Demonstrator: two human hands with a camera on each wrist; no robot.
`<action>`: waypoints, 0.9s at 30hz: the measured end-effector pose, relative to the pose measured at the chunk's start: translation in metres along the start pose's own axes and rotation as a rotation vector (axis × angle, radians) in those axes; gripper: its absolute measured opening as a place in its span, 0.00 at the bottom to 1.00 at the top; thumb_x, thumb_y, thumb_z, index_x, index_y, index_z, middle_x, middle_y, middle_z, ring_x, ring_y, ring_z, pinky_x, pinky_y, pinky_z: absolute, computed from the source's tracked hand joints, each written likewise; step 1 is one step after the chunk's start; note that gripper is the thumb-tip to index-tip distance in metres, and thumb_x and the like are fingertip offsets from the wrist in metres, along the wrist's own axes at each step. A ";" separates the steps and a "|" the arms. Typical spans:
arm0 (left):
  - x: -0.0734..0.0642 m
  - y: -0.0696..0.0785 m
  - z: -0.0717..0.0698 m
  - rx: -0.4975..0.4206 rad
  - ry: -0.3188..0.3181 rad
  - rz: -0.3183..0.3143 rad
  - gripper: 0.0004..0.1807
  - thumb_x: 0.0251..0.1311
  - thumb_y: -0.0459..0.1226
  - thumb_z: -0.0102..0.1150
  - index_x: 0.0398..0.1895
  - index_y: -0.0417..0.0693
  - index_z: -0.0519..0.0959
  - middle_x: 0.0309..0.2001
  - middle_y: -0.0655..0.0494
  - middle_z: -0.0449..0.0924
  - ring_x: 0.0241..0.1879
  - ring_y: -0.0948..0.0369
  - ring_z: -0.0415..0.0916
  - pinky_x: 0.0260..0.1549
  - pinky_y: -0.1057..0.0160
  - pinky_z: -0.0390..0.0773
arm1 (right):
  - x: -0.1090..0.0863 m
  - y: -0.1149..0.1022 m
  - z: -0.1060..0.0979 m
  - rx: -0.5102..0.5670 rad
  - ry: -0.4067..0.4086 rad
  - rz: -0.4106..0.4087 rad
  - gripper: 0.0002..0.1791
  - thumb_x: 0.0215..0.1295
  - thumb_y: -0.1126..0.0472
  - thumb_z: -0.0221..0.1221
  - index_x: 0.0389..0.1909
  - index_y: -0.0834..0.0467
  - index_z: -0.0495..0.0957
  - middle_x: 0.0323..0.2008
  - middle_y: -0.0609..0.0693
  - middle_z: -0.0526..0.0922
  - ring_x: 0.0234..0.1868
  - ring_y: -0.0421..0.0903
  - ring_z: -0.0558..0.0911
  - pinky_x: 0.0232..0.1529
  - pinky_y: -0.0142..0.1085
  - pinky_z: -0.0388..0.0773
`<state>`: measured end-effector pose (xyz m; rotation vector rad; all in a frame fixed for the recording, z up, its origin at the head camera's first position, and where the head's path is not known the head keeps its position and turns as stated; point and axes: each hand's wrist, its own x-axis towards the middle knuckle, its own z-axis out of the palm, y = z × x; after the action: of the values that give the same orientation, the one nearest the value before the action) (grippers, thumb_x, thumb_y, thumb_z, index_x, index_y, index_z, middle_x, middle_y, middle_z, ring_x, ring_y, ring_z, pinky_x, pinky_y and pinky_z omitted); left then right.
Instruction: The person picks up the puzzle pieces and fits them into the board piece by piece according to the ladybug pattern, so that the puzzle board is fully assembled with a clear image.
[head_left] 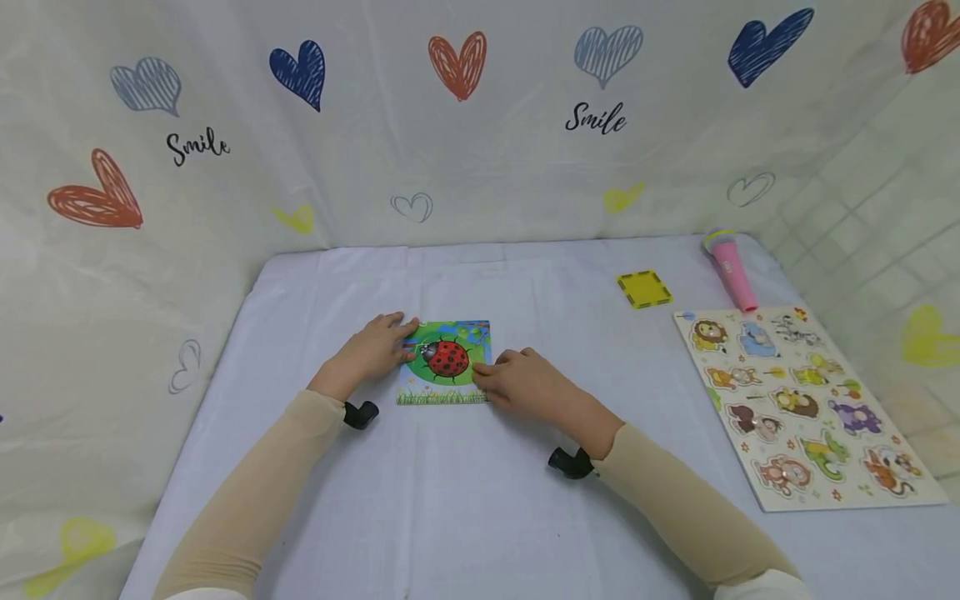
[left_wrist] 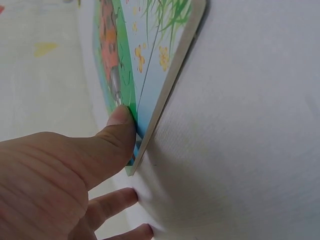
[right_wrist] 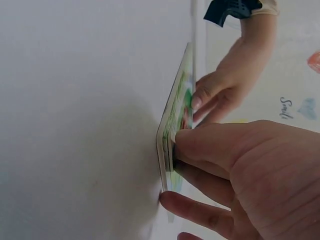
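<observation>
A square ladybug jigsaw puzzle [head_left: 442, 392] lies flat on the white table, with a green, blue and grassy picture. My left hand [head_left: 372, 348] is at its left side, thumb [left_wrist: 120, 120] pressing on the board near a corner. Two other left fingers reach past the board onto the cloth. At the puzzle's right edge, my right hand [head_left: 532, 385] pinches a puzzle piece [right_wrist: 168, 152] between thumb and fingers. That piece stands slightly above the board's rim in the right wrist view; its picture is mostly hidden by the fingers.
An animal puzzle board [head_left: 813, 500] lies at the right of the table. Behind it are a pink toy microphone [head_left: 733, 271] and a yellow square tile [head_left: 644, 289]. A curtain [head_left: 510, 150] printed with hearts hangs behind the table.
</observation>
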<state>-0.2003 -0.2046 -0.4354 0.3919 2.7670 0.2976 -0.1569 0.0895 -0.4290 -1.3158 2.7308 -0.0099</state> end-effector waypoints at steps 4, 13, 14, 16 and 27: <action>0.000 0.000 0.000 0.001 0.002 -0.003 0.39 0.74 0.50 0.57 0.83 0.54 0.56 0.82 0.40 0.49 0.81 0.37 0.46 0.74 0.34 0.58 | -0.007 -0.004 -0.001 -0.032 -0.019 0.011 0.27 0.77 0.49 0.58 0.74 0.48 0.73 0.72 0.43 0.75 0.66 0.52 0.79 0.63 0.56 0.74; 0.001 0.004 0.003 -0.009 -0.014 0.004 0.39 0.74 0.51 0.57 0.83 0.55 0.56 0.82 0.41 0.49 0.81 0.36 0.45 0.73 0.33 0.59 | -0.022 -0.003 0.003 0.083 -0.100 0.078 0.35 0.78 0.35 0.48 0.79 0.45 0.63 0.79 0.41 0.63 0.81 0.57 0.59 0.79 0.62 0.49; 0.001 0.004 0.003 -0.002 -0.011 0.002 0.39 0.74 0.51 0.57 0.83 0.55 0.56 0.82 0.41 0.49 0.81 0.36 0.46 0.73 0.33 0.59 | -0.022 -0.003 0.003 0.093 -0.087 0.075 0.35 0.78 0.35 0.48 0.79 0.45 0.64 0.79 0.41 0.64 0.81 0.57 0.59 0.79 0.63 0.49; 0.000 0.004 0.003 0.006 -0.003 -0.003 0.39 0.74 0.50 0.57 0.83 0.55 0.56 0.82 0.41 0.50 0.80 0.36 0.46 0.73 0.33 0.60 | -0.021 -0.002 0.003 0.123 -0.065 0.072 0.34 0.78 0.35 0.48 0.78 0.46 0.66 0.78 0.42 0.65 0.81 0.57 0.59 0.79 0.63 0.49; -0.001 0.002 0.001 0.002 -0.008 -0.010 0.39 0.75 0.51 0.56 0.83 0.55 0.55 0.83 0.42 0.49 0.81 0.36 0.45 0.70 0.29 0.61 | -0.018 0.014 0.011 0.284 -0.101 0.077 0.37 0.78 0.33 0.47 0.81 0.44 0.60 0.81 0.41 0.59 0.84 0.52 0.52 0.77 0.59 0.56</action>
<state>-0.1985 -0.2025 -0.4358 0.3788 2.7610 0.2904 -0.1554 0.1131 -0.4394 -1.1023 2.5759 -0.3042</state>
